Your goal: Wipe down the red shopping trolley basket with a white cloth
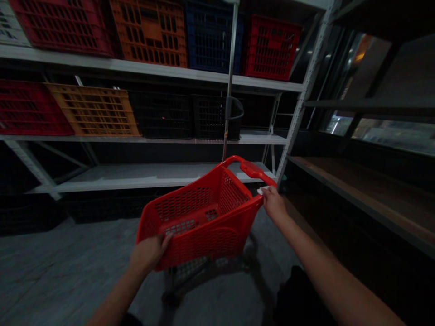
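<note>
A red plastic shopping cart (204, 235) with a latticed basket stands on the floor in front of me, its handle toward the right. My left hand (149, 251) is closed over the near side rim at the front end, with the thumb inside. At the handle end, my right hand (272, 199) is closed around a small white cloth (261, 190), pressed against the rim just below the red handle (253, 170). Whether the white piece is fabric or paper I cannot tell. The basket shows nothing inside but its grid bottom.
White metal shelving (152, 181) runs behind the cart, carrying an orange crate (149, 34), a yellow crate (98, 111), a black crate (163, 113) and other crates. A metal pole (232, 54) rises behind the handle. Brown shelves (360, 194) flank the right side.
</note>
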The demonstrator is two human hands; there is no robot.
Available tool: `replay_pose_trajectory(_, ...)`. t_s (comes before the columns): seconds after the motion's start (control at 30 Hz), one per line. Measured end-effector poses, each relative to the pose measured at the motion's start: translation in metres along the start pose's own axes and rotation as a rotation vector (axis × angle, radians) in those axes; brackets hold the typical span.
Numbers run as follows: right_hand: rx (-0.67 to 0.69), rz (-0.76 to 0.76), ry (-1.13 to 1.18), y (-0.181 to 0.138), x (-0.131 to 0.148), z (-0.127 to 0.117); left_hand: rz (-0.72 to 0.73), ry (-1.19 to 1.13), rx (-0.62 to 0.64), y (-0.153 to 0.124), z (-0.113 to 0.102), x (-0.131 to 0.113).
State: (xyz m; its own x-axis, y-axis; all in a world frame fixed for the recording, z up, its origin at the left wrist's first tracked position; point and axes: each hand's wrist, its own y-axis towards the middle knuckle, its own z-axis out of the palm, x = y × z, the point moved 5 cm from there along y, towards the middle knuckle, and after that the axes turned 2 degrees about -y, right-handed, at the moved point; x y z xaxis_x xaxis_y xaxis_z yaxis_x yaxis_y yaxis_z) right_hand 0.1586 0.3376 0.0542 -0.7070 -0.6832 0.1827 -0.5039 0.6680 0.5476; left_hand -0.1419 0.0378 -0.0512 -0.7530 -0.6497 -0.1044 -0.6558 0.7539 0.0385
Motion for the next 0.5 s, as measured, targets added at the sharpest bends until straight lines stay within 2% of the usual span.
replay_pose_trajectory(0.1,0.019,-0.04,0.038,-0.02,0.036,0.015,-0.038,-0.012,-0.081,0.008,-0.01,-0.043)
replay_pose_trajectory(0.23,0.049,-0.151,0.127,-0.042,0.088,0.034,0.078,-0.058,-0.137,0.022,-0.018,-0.122)
replay_pose_trajectory(0.3,0.057,-0.241,0.147,-0.048,0.105,0.042,0.124,-0.067,-0.17,0.028,-0.021,-0.148)
replay_pose_trajectory(0.4,0.041,-0.351,0.163,-0.05,0.105,0.045,0.113,-0.047,-0.206,0.035,-0.021,-0.155)
replay_pose_trajectory(0.5,-0.09,-0.32,0.235,-0.045,0.072,0.033,0.122,-0.027,-0.233,0.039,-0.019,-0.143)
